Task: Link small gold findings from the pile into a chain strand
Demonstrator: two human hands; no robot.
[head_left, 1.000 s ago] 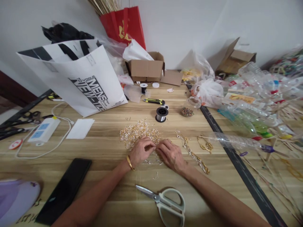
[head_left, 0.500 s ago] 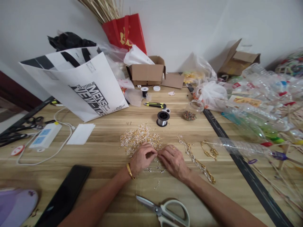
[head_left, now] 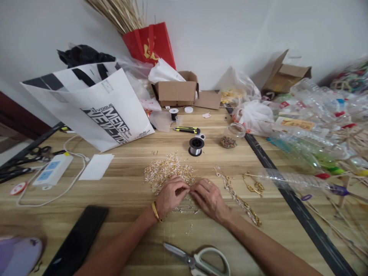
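Note:
My left hand and my right hand meet at the fingertips over the wooden table, both closed in a pinch. Whatever is between the fingers is too small to make out. Just beyond my left hand lies a loose heap of gold and silver beads. A silver chain rests on the table below my fingertips, and a small bit of chain lies nearer to me. To the right of my right hand stretches a gold and silver chain. Scissors lie in front, between my forearms.
Beyond the beads stand a wire spool, a yellow-black utility knife and a jar of beads. A white bag, power strip and black phone are left. Plastic bottles crowd the right side.
The view has shifted slightly, so everything sits a little lower and further left. My hands keep their fingertip-to-fingertip pinch over the same spot.

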